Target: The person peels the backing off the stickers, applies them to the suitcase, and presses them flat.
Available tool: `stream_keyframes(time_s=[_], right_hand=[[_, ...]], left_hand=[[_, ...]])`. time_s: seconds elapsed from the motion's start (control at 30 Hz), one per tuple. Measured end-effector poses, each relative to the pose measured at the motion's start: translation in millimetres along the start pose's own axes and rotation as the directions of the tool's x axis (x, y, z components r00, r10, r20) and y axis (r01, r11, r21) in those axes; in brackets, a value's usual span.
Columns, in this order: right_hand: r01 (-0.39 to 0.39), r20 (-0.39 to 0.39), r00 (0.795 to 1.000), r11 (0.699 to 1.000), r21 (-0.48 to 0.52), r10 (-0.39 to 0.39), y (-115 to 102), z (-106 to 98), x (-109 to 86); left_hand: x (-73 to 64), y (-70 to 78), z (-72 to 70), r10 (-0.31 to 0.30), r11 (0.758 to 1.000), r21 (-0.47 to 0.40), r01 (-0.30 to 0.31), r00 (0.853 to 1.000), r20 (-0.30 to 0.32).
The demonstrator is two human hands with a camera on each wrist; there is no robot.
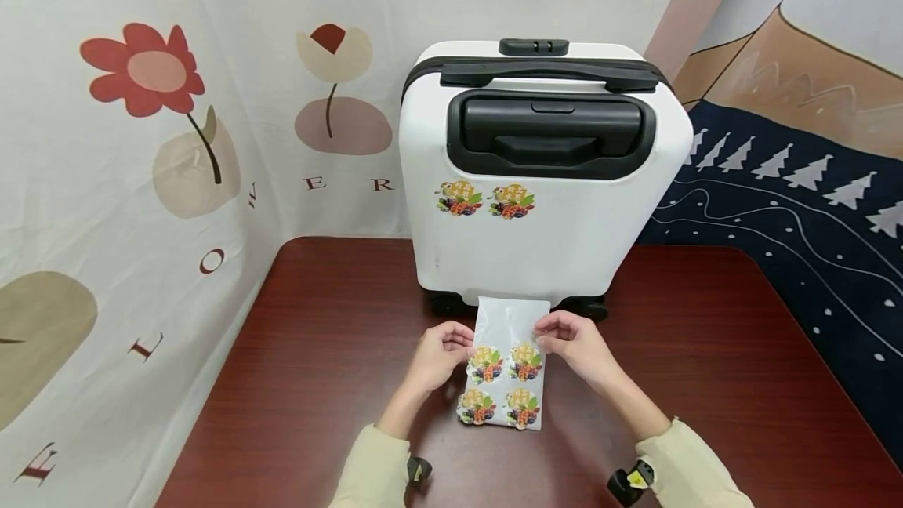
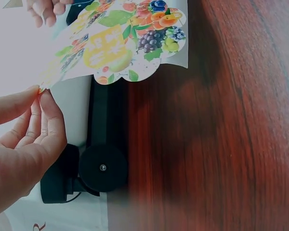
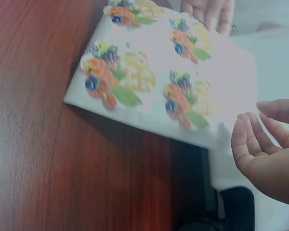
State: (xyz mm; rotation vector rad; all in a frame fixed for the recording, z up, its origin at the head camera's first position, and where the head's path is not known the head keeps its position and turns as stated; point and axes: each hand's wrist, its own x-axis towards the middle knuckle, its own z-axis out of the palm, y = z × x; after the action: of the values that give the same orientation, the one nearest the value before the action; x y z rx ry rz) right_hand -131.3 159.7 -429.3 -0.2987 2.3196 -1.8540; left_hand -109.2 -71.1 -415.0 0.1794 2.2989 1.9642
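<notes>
A white sticker sheet (image 1: 509, 318) with several fruit-pattern stickers is tilted up in front of a white suitcase (image 1: 494, 249). With thumb and fingertips, my left hand (image 1: 439, 355) pinches the sheet's left edge beside an upper sticker (image 1: 485, 364). The left wrist view shows that hand (image 2: 29, 132) at the edge, near a fruit sticker (image 2: 135, 43). On the other side, my right hand (image 1: 578, 343) has its fingertips right at the sheet's upper right edge. A small gap shows between its thumb and loosely bent fingers (image 3: 243, 134) in the right wrist view.
Two matching stickers (image 1: 485, 200) are on the suitcase front, below its black handle recess (image 1: 553, 167). Black wheels (image 1: 582, 306) stand on the dark red wooden table (image 1: 339, 382). Printed cloth (image 1: 247, 85) hangs behind and at the sides.
</notes>
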Motion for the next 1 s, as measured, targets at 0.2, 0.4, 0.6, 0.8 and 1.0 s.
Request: stream_keyframes(time_s=[0.2,0.4,0.6,0.8,1.0], right_hand=[[0.025,0.101,0.995,0.999,-0.024,-0.022,1,18,-1.1],[0.050,0.141,0.989,0.998,-0.031,-0.045,1,28,-2.7],[0.043,0.145,0.989,0.999,-0.034,-0.038,0,33,-3.7],[0.054,0.141,0.989,0.997,-0.061,-0.045,3,36,-2.9],[0.074,0.132,0.989,0.994,-0.076,-0.064,4,39,-2.7]], left_hand=[[1.2,2.0,3.3,0.008,1.000,-0.013,-0.008,1.000,0.014],[1.4,1.6,6.1,0.017,1.000,-0.014,-0.017,0.999,0.030],[1.4,1.0,7.5,0.025,1.000,-0.014,-0.025,0.999,0.038],[1.0,0.5,8.6,0.022,1.000,-0.018,-0.021,0.999,0.037],[0.4,1.6,9.4,0.016,1.000,-0.012,-0.016,1.000,0.022]])
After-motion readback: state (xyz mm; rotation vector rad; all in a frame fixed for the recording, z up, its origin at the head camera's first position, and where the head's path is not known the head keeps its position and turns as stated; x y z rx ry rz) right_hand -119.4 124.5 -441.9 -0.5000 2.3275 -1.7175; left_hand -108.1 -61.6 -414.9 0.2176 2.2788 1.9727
